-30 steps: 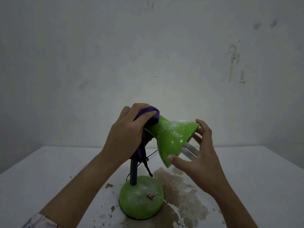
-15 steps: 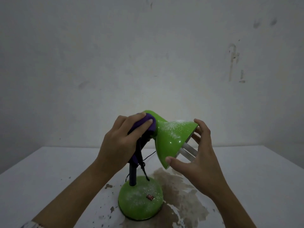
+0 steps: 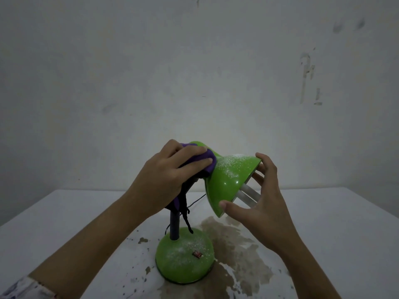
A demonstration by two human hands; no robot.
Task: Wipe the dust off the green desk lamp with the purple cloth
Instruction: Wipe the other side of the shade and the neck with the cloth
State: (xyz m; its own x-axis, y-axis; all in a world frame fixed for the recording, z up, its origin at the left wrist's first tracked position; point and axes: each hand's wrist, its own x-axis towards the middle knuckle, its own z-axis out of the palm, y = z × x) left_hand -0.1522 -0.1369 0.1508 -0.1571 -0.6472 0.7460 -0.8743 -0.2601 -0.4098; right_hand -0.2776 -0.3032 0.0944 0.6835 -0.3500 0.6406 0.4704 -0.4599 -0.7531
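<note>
A: Okay, green desk lamp (image 3: 228,184)?
B: Standing on the white bench (image 3: 323,216), shade tilted down to the right, white dust on the shade top and on the round base (image 3: 183,257). Small red switch (image 3: 197,254) on the base.
A: Purple cloth (image 3: 200,159)?
B: Bunched on the narrow back end of the shade, tail hanging beside the dark stem (image 3: 174,225).
A: Hands?
B: Left hand (image 3: 170,180) grips the cloth, fingers curled over it. Right hand (image 3: 261,203) cups the shade rim, thumb on the lower edge, fingers at the upper edge.
A: Anything else?
B: Brown stain (image 3: 235,244) on the bench right of the base, marked wall (image 3: 194,72) behind.
</note>
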